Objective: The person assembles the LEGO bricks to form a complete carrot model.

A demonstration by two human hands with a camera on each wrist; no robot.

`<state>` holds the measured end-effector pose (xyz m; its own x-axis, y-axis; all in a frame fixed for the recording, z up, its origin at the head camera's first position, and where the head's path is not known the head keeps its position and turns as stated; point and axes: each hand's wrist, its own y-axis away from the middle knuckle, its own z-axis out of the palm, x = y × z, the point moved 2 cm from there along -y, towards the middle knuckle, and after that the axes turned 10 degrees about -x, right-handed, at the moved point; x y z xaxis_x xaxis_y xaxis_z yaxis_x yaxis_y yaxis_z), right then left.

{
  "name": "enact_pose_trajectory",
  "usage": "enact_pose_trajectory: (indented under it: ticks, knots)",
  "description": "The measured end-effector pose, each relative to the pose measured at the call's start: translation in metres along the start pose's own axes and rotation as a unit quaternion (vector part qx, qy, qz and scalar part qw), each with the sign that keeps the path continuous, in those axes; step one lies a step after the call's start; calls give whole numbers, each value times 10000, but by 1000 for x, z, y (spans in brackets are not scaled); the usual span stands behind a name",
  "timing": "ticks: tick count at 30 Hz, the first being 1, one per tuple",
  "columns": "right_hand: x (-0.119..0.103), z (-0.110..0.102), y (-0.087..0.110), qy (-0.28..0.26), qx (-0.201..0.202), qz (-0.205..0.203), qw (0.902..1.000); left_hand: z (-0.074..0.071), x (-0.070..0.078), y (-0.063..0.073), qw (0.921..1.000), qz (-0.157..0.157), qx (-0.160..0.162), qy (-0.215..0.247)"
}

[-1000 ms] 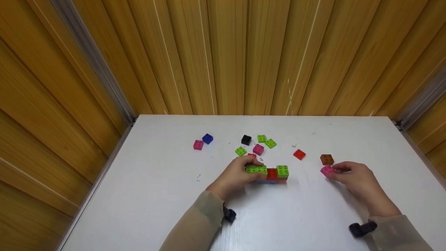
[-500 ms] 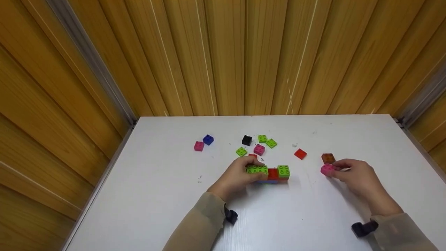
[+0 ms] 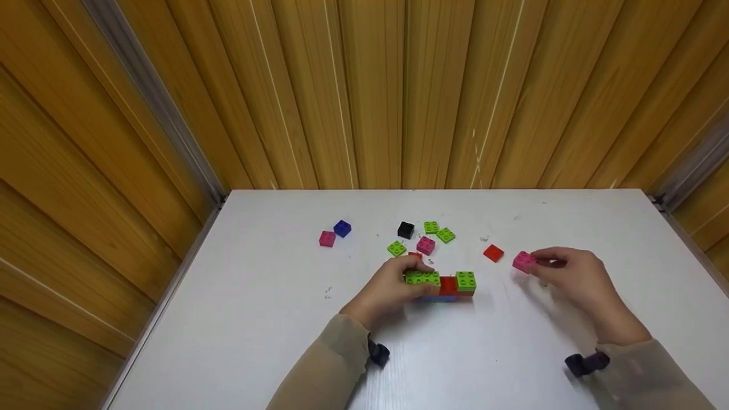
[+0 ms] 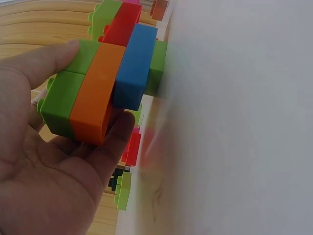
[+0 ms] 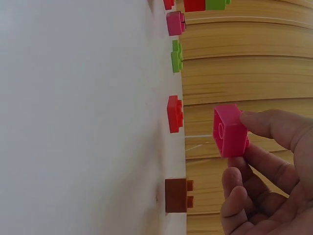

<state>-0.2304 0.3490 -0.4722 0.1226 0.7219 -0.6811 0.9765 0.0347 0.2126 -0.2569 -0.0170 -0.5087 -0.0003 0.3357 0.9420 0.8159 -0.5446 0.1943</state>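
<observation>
Brick assembly [image 3: 449, 285] gripped by the left hand [image 3: 386, 286]; pink brick [image 3: 524, 261] pinched aloft by the right hand [image 3: 574, 279].

Left thumb and fingers clasp the assembly's left end, apparently to steady it, leaving its right end exposed; whether its base touches the tabletop [image 3: 256, 341] cannot be confirmed. Right thumb and fingers pinch the pink brick by its sides, studs up, hollow underside uncovered, a hold that seemingly keeps both coupling faces free. Red tile [image 3: 494, 253] lies between the hands, nearer the right; brown brick [image 5: 176, 195] sits near the right hand. Black brick [image 3: 405, 230] lies beyond the left hand, blue brick [image 3: 342, 228] farther out to its left.
</observation>
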Motion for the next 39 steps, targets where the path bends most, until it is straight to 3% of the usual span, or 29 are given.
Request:
enact_pose_trajectory:
  ticks: [9, 25, 39]
  knots:
    - [-23, 2, -5, -13, 127, -221, 9997, 2, 1, -2, 9999, 118, -63, -83]
    - [-57, 18, -6, -350, -6, -707, 9969, 5, 1, 1, 9999, -122, -35, 36]
    - [-70, 42, -8, -277, -310, -1310, 9905, 0, 0, -2, 9997, 211, -44, -92]
